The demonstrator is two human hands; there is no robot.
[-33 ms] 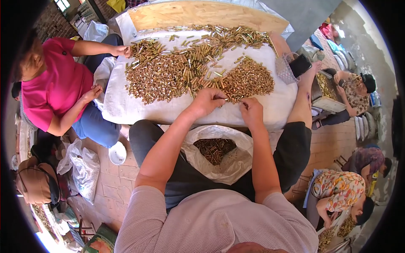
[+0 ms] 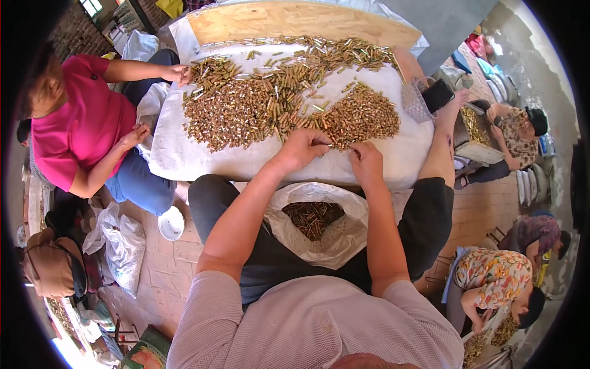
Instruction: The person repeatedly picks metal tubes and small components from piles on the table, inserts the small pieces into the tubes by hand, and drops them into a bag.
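A low table under a white cloth (image 2: 184, 157) carries broad heaps of small brass-coloured metal tubes (image 2: 246, 111). My left hand (image 2: 304, 147) lies at the near edge of the right heap (image 2: 362, 117), fingers curled around a few pieces. A hand's width to its right, my right hand (image 2: 367, 158) rests palm down on the cloth with its fingertips at the heap's edge; what they hold is hidden. Between my knees stands an open white sack (image 2: 344, 240) holding darker brown pieces (image 2: 313, 218).
A person in a pink top (image 2: 80, 132) sits at the left with one hand on the far heap. Other people sit at the right beside a metal box (image 2: 476, 132). A white bowl (image 2: 171, 222) and plastic bags (image 2: 123, 246) lie on the brick floor.
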